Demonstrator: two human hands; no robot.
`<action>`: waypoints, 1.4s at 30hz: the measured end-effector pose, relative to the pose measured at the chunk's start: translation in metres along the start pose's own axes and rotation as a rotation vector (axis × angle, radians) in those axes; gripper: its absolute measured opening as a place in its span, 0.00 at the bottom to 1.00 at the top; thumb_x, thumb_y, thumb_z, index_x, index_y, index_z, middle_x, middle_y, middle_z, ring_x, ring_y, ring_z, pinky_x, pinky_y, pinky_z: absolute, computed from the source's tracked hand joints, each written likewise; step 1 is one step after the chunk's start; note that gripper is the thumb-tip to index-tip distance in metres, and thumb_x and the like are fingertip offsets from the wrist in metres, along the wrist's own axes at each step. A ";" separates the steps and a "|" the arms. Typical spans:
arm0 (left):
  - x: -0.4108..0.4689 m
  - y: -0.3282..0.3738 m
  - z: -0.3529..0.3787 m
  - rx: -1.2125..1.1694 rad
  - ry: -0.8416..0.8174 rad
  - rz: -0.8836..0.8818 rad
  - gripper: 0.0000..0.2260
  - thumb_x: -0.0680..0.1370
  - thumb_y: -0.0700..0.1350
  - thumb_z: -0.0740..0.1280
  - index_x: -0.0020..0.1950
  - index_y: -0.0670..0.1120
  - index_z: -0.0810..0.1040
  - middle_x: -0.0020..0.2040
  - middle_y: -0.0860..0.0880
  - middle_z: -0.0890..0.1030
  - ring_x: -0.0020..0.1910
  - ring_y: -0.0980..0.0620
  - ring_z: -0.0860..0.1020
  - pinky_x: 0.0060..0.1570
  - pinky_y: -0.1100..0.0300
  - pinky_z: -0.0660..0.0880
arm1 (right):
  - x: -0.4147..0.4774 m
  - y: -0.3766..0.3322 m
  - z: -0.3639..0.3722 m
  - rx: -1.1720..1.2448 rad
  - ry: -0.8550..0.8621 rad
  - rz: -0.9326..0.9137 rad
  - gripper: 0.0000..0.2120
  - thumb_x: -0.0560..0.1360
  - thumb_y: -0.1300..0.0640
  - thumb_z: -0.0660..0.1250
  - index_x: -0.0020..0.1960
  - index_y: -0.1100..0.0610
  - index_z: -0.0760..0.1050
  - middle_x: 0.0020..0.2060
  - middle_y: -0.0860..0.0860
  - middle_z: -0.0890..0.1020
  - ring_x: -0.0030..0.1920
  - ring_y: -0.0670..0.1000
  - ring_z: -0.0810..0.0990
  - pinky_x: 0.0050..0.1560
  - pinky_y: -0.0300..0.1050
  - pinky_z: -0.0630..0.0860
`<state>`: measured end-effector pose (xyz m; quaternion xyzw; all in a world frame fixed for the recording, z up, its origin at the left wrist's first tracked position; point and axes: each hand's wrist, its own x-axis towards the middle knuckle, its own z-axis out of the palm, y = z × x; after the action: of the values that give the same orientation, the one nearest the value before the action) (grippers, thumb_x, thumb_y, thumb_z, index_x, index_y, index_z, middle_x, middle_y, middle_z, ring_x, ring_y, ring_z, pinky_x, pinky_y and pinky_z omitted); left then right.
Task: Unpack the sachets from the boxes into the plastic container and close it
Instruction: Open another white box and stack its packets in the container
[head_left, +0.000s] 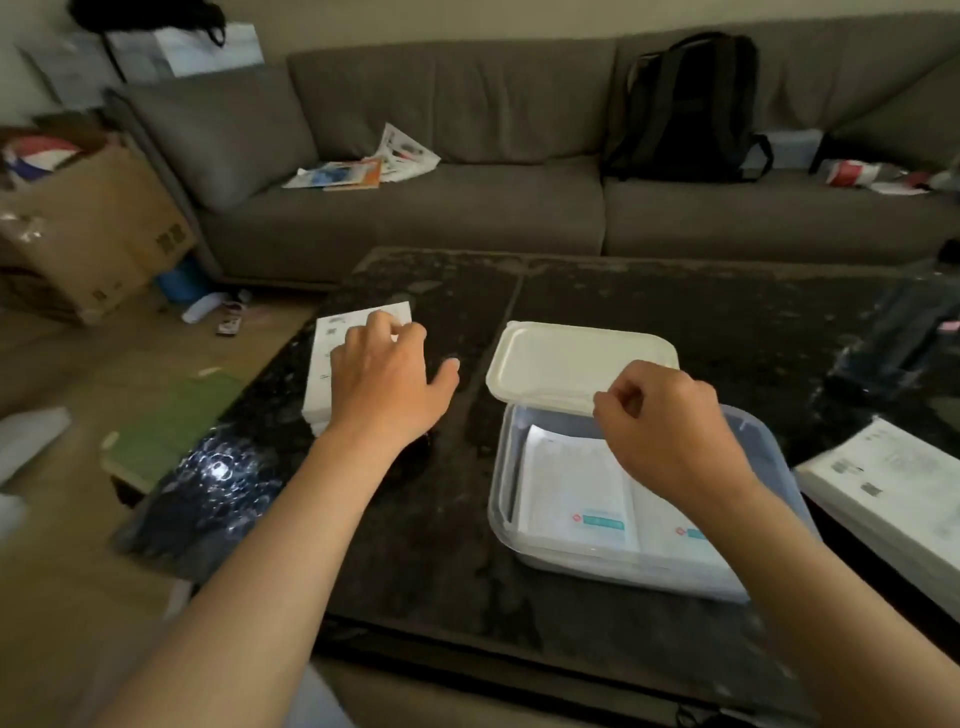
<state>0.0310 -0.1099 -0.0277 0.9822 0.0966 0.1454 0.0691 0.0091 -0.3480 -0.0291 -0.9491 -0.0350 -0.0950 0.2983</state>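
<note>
Some sachets (576, 493) already lie in the plastic container (497, 493) on the counter (415, 519). Its lid (571, 358) is off. The left hand (384, 384) rests open on a white box (324, 353). The right hand (670, 431) is curled above the container and holds nothing. A second box (883, 483) waits, so more unpacking and the closing are left.

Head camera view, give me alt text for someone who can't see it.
A person's left hand rests on a white box while the right hand, fingers curled, hovers over an open plastic container holding white sachets, on a dark table. The container's lid lies behind it, a second white box sits at the right, and a grey sofa stands beyond.
</note>
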 end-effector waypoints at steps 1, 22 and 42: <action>0.003 -0.009 0.003 0.022 -0.004 -0.045 0.29 0.78 0.65 0.62 0.71 0.46 0.73 0.70 0.44 0.70 0.67 0.40 0.68 0.64 0.45 0.69 | 0.000 -0.003 0.005 0.007 -0.008 -0.016 0.08 0.79 0.54 0.67 0.41 0.51 0.74 0.33 0.46 0.77 0.32 0.47 0.77 0.31 0.36 0.69; 0.028 -0.038 0.017 -0.117 -0.259 -0.347 0.44 0.68 0.73 0.66 0.77 0.51 0.59 0.76 0.42 0.58 0.72 0.33 0.62 0.69 0.36 0.64 | 0.013 -0.014 0.038 0.042 -0.010 -0.107 0.07 0.79 0.53 0.67 0.43 0.51 0.76 0.33 0.43 0.78 0.32 0.48 0.78 0.34 0.36 0.75; -0.032 0.082 0.008 -0.392 -0.156 0.197 0.45 0.67 0.76 0.66 0.77 0.58 0.56 0.77 0.53 0.59 0.72 0.45 0.63 0.65 0.42 0.73 | 0.015 -0.004 0.005 1.204 -0.237 0.437 0.12 0.80 0.61 0.66 0.63 0.54 0.73 0.53 0.52 0.86 0.49 0.53 0.87 0.45 0.50 0.85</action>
<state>0.0172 -0.1967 -0.0303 0.9630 -0.0357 0.0909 0.2511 0.0245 -0.3421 -0.0278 -0.6054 0.0790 0.1092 0.7844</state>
